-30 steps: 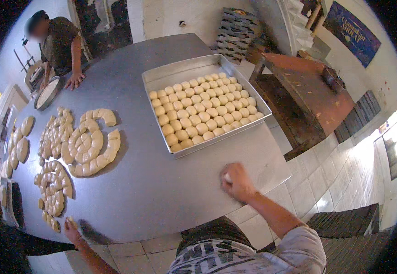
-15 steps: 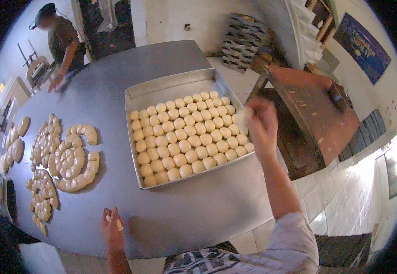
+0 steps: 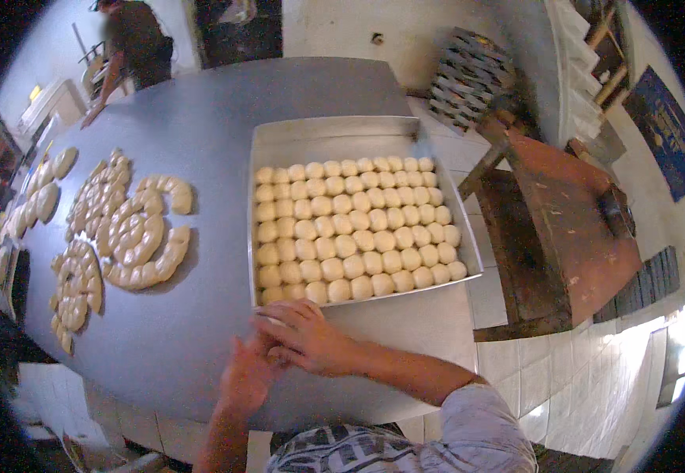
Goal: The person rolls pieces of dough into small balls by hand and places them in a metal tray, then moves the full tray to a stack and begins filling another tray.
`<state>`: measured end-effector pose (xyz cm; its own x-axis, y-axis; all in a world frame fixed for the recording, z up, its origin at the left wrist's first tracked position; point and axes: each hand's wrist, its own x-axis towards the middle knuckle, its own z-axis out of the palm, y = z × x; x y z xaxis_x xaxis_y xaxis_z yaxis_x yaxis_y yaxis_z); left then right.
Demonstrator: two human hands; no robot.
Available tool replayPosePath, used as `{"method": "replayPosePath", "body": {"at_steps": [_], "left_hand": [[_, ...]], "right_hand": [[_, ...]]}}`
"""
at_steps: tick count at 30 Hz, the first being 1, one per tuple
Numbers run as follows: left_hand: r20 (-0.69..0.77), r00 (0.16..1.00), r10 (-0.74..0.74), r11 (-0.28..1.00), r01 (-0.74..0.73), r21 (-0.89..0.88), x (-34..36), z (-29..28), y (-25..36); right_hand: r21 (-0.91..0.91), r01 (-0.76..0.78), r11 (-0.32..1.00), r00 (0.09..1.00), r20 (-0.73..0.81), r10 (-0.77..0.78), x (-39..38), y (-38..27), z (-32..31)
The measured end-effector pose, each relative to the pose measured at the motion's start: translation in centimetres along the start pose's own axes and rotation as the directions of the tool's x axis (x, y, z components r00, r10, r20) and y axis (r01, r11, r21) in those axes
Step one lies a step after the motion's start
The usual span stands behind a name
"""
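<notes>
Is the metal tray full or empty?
Mostly full: dough balls cover most of the tray, with a bare strip at its far side.

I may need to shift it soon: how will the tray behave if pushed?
The tray is probably stiff, given its metal-looking walls. Its many dough balls likely make it heavy. Pushed right, it might tip, since that side reaches the table's edge.

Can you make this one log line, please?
left hand: close to right hand; grip: unclear; tray: dough balls; table: dough pieces
</notes>
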<state>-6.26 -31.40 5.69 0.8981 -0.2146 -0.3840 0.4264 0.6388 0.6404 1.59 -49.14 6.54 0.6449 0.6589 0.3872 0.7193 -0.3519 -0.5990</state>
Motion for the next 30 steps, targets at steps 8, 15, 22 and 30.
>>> {"method": "replayPosePath", "body": {"at_steps": [8, 15, 22, 30], "left_hand": [[-0.282, 0.328, 0.902, 0.260, 0.111, 0.959, -5.6, -29.1, 18.8], [-0.303, -0.003, 0.953, 0.205, 0.744, 0.636, -7.7, -49.9, 27.7], [-0.388, -0.028, 0.921, 0.216, 0.865, 0.453, -6.3, -56.5, 29.8], [-0.042, 0.246, 0.968, -0.034, 0.298, 0.954, -10.5, -57.0, 32.8]], "right_hand": [[-0.294, -0.070, 0.953, 0.955, 0.257, 0.149, -5.0, -4.8, 7.8], [-0.337, -0.270, 0.902, 0.963, -0.077, 0.259, -0.5, -7.9, 15.1], [-0.438, -0.720, 0.538, 0.686, -0.562, 0.462, -2.3, -2.0, 9.3], [-0.417, -0.685, 0.598, 0.693, -0.626, 0.358, -5.5, -2.2, 8.2]]}}
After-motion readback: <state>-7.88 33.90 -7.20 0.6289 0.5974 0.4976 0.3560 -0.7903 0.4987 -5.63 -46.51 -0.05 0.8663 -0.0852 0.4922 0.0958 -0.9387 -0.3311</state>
